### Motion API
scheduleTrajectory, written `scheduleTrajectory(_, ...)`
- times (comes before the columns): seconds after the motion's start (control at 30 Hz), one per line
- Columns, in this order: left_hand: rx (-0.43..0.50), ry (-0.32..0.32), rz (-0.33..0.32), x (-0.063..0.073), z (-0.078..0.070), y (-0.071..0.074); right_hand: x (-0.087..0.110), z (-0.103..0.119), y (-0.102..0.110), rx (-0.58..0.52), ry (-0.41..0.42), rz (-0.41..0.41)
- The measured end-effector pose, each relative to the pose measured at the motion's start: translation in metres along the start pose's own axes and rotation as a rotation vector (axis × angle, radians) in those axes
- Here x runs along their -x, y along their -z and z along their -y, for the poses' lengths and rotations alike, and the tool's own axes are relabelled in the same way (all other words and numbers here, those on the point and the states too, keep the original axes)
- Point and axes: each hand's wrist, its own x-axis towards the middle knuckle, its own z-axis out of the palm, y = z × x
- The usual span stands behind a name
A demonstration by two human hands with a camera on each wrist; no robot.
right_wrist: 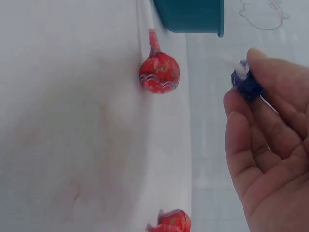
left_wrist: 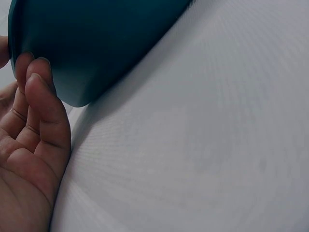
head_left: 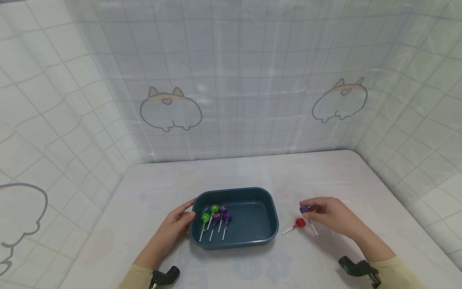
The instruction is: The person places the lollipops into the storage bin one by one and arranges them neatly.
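A dark teal tray [head_left: 252,218] holds two green lollipops [head_left: 205,218] and three purple lollipops [head_left: 227,217], bunched in its left part with sticks toward me. My left hand [head_left: 175,223] grips the tray's left side, its thumb at the rim. In the left wrist view its fingers [left_wrist: 46,104] lie against the tray's outer wall. To the right of the tray, my right hand [head_left: 333,214] pinches a purple lollipop [right_wrist: 247,83] by its wrapped head, the white stick pointing down. Just left of that hand, a red lollipop [head_left: 300,222] lies on the table.
Another red lollipop [right_wrist: 175,221] shows at the bottom of the right wrist view; in the head view it is hidden. The white table [head_left: 238,172] is bounded by tile-patterned curtains [head_left: 238,48] at the back and both sides.
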Motion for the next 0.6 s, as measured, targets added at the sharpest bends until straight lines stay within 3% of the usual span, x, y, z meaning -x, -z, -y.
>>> scheduleTrajectory(0.23,0.0,-0.006,0.004,-0.001,0.002,0.001,-0.008,0.007,0.001,-0.034,-0.046,-0.011)
scheduleTrajectory(0.6,-0.007,0.002,-0.004,-0.001,0.003,0.001,-0.024,0.025,0.001,-0.061,0.006,-0.014)
